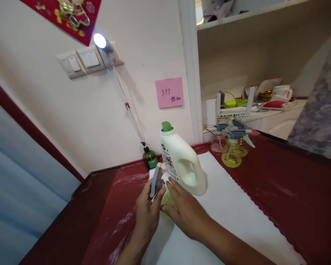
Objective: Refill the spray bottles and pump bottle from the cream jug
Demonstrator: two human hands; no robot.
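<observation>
**Spray head held at a small bottle on the white mat**

Nearest the camera, the left hand (pixel 147 215) closes its fingers around a grey plastic trigger spray head (pixel 156 183) and holds it upright, pale tip on top. Just beside it, the right hand (pixel 186 213) curls over a small round yellow-green bottle (pixel 166 200), with the thumb on the near side and the fingers across the top. Most of the bottle is hidden, so whether the head sits on its neck cannot be told. The bottle rests near the left border of a white scallop-edged mat (pixel 237 209), which lies on a dark red table cover (pixel 292 191).

The work in hand looks like joining the spray head to the bottle at its neck. A next move would call for the right hand to steady the bottle while the left lines the head up squarely.

Just behind the hands stands a tall white plastic detergent jug with a green cap (pixel 182 165). A dark green pump bottle (pixel 149 158) sits by the wall. Further right is a cluster of clear spray bottles with yellow liquid (pixel 232 149). A pink sticky note (pixel 169 92) hangs on the wall above.
</observation>
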